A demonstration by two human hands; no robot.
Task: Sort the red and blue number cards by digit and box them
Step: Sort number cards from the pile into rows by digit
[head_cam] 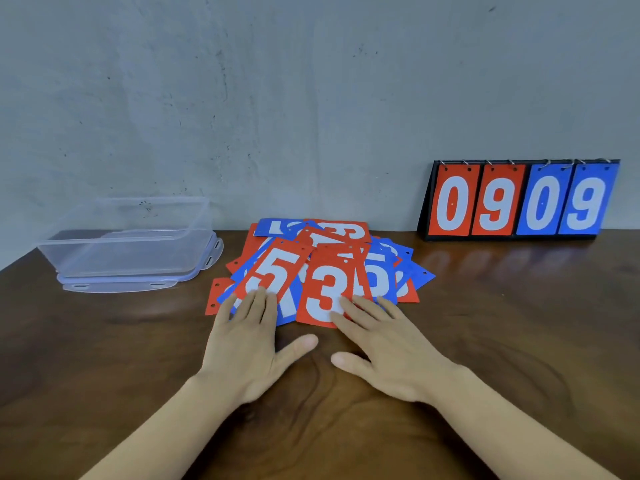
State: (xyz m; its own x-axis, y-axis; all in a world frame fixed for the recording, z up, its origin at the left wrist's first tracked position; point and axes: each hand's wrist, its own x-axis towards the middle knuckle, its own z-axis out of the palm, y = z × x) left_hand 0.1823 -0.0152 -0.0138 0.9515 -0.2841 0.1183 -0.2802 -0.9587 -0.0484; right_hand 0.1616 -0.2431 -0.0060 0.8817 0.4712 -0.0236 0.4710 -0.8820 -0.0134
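Our left hand point(242, 344) and right hand point(391, 351) lie flat, fingers straight, gripping nothing, with fingertips on the near edge of the card pile point(346, 244) at mid-table. Clear box point(128, 237) far left, flip scoreboard point(519, 202) far right, both well apart.

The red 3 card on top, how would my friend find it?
On the dark wooden table, find the messy pile of red and blue number cards. The red 3 card lies on top at the near edge, touched by fingers of the right hand; it alone shows a whole 3.
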